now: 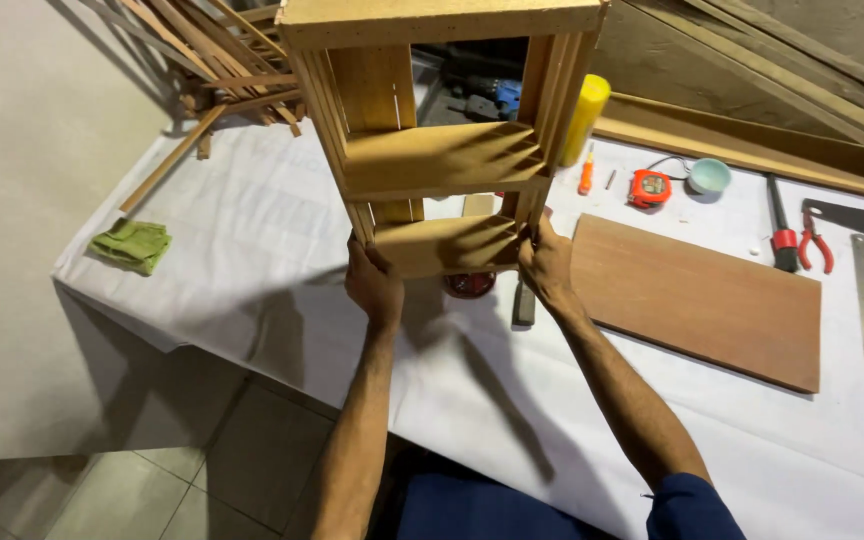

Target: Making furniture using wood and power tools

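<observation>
both hands, left (373, 284) and right (546, 264), are clenched on a wooden shelf (441, 150), held up at top centre above the white table (252, 250).

**Room around the wooden shelf**

The wooden shelf (439, 130) blocks the middle of the table (252, 250). Left of the shelf lies open cloth as far as a green rag (132, 245). Right of the shelf a brown board (697, 300) (lying flat) and scattered tools fill the surface; behind it stands a yellow bottle (586, 118).
</observation>
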